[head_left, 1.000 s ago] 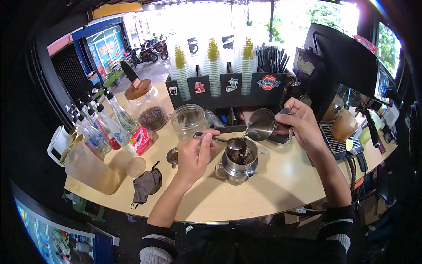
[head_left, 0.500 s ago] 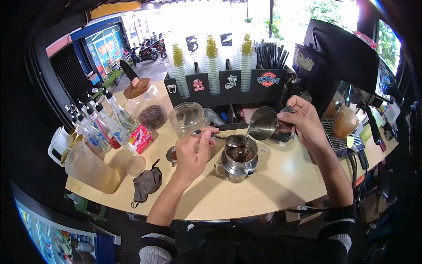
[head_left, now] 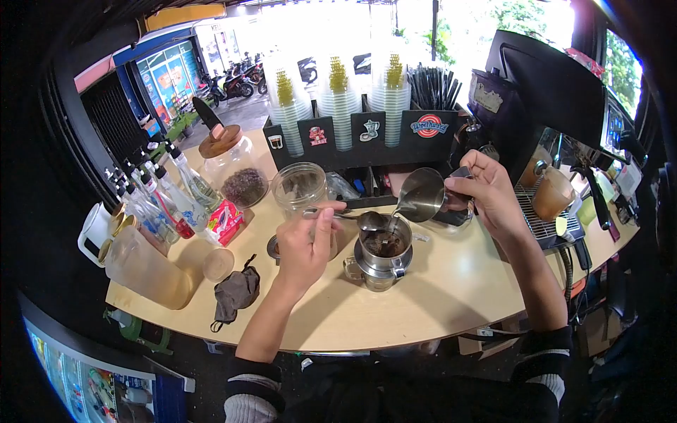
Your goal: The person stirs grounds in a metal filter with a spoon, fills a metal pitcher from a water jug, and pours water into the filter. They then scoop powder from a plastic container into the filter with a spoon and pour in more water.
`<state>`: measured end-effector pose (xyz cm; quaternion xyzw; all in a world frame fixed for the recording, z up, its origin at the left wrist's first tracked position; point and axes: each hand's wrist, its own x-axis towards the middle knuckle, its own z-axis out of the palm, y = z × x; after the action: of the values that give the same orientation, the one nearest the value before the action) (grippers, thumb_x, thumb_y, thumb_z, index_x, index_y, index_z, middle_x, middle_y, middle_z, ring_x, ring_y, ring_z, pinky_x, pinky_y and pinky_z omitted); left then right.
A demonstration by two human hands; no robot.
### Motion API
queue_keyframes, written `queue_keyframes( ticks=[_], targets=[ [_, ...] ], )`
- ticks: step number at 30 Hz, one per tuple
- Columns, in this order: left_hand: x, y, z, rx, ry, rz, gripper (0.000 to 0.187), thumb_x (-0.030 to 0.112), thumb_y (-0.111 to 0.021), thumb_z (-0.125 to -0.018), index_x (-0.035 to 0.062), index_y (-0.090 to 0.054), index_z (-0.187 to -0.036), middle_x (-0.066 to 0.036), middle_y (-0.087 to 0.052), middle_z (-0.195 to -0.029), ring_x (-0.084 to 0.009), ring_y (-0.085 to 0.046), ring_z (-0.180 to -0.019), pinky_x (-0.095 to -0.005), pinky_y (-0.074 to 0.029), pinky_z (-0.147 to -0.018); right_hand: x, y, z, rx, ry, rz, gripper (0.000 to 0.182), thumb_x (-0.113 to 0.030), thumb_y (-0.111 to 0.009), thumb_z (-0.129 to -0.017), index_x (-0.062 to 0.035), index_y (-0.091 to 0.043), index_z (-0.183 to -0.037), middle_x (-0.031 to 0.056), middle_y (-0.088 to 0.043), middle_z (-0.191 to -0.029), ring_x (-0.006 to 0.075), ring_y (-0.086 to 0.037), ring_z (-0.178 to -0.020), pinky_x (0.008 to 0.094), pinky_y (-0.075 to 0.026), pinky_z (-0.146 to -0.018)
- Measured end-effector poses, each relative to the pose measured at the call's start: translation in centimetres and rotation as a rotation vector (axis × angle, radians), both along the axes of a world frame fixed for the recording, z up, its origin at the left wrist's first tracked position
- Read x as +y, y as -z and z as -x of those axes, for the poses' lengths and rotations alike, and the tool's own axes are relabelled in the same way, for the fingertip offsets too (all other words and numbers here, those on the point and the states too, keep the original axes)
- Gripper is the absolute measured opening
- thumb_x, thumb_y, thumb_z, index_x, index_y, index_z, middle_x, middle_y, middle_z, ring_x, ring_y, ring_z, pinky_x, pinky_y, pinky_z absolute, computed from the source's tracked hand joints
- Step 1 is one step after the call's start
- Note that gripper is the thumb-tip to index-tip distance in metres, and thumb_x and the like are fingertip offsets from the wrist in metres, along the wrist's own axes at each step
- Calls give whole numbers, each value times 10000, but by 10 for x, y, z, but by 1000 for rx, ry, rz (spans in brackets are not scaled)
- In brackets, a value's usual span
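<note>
My right hand point(head_left: 483, 189) grips the handle of a metal pitcher point(head_left: 422, 195), tilted to the left. A thin stream of water runs from its spout over a spoon point(head_left: 373, 222). The spoon's handle is in my closed left hand point(head_left: 308, 243). Its bowl hangs above the mouth of a metal drip coffee filter point(head_left: 383, 262), which has dark, wet coffee grounds point(head_left: 386, 244) inside. Beneath the filter stands a glass cup point(head_left: 381, 283) with a handle. Behind my left hand is an open clear jar point(head_left: 300, 187).
Syrup bottles point(head_left: 163, 204), a plastic jug point(head_left: 144, 271) and a lidded jar point(head_left: 237, 169) stand on the left. A dark pouch point(head_left: 236, 295) lies in front. Stacked plastic cups point(head_left: 338, 113) line the back; an espresso machine point(head_left: 564, 106) is on the right.
The spoon and my left hand have shifted slightly left. The pitcher is lifted slightly, and water keeps pouring.
</note>
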<state>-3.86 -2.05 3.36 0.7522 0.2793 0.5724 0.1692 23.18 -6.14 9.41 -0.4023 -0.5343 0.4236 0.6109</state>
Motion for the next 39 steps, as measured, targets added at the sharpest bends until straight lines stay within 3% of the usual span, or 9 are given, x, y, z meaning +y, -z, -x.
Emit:
queue_keyframes(
  ticks=[13, 28, 39],
  targets=[
    [-4, -14, 29, -46, -91, -69, 237, 129, -474, -953, -22, -653, -918, -89, -653, -759, -125, -604, -593, -252, -469, -546, 1, -7, 7, 19, -22, -3, 188, 42, -624, -802, -53, -461, -811, 36, -603, -716, 87, -602, -592, 216, -493, -497],
    [-10, -8, 43, -47, -123, -59, 244, 148, -465, -961, -6, -653, -944, -71, -628, -698, -107, -585, -585, -236, -448, -527, 11, -7, 24, -18, -26, 7, 196, 29, -639, -793, -60, -465, -783, 28, -595, -712, 93, -629, -630, 210, -539, -544],
    [-12, -6, 44, -54, -114, -27, 233, 142, -469, -960, -4, -650, -945, -69, -623, -693, -97, -569, -565, -231, -437, -510, 9, -3, 13, -35, 21, -22, 197, 28, -638, -794, -63, -464, -807, 22, -598, -710, 67, -612, -617, 184, -508, -541]
  ],
)
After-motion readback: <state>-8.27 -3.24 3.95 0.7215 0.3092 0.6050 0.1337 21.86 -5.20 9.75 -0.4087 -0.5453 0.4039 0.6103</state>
